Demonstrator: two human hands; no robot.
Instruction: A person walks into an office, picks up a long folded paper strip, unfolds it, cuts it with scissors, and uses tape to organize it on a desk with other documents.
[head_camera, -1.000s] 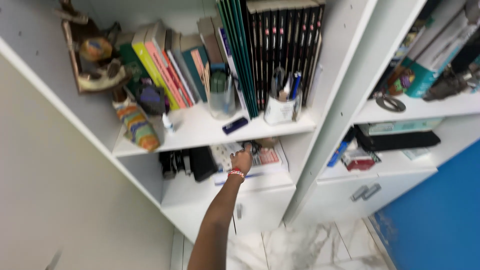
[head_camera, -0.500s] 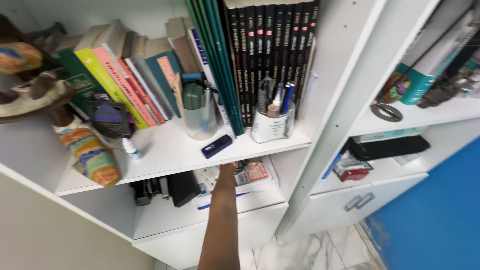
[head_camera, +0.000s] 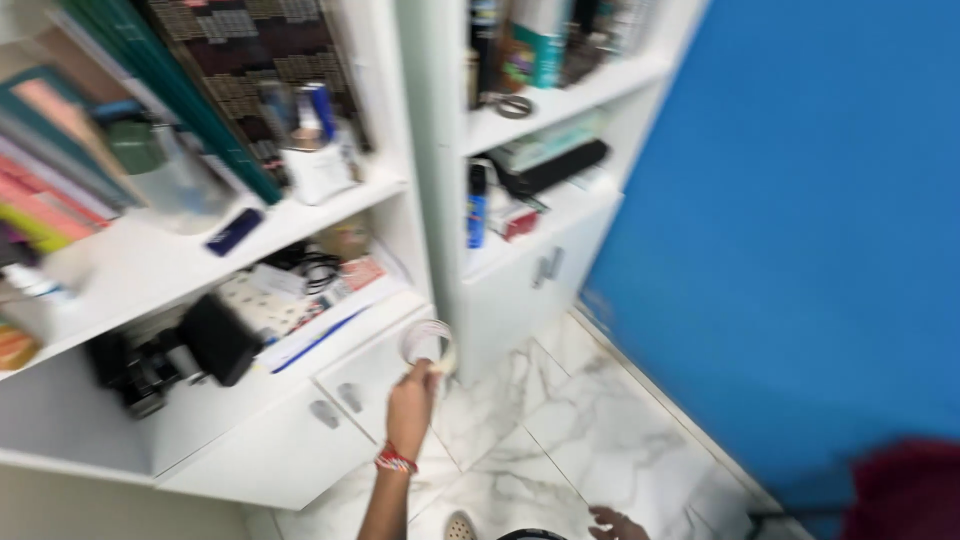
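My left hand, with a red woven bracelet at the wrist, is raised in front of the white cabinet doors and pinches a pale ring-shaped roll, like a roll of tape. The roll hangs in the air just below the lower shelf. Only part of my right hand shows at the bottom edge, low over the marble floor, with its fingers apart and nothing in them. The whole view is motion-blurred.
A white shelf unit holds books, a white pen cup, a small dark blue case and black items. Papers lie on the lower shelf. A blue wall stands to the right, with white marble floor below.
My left hand has drawn back out of the lower shelf and now holds the pale roll. The view has swung right and down, bringing the blue wall and floor into sight.
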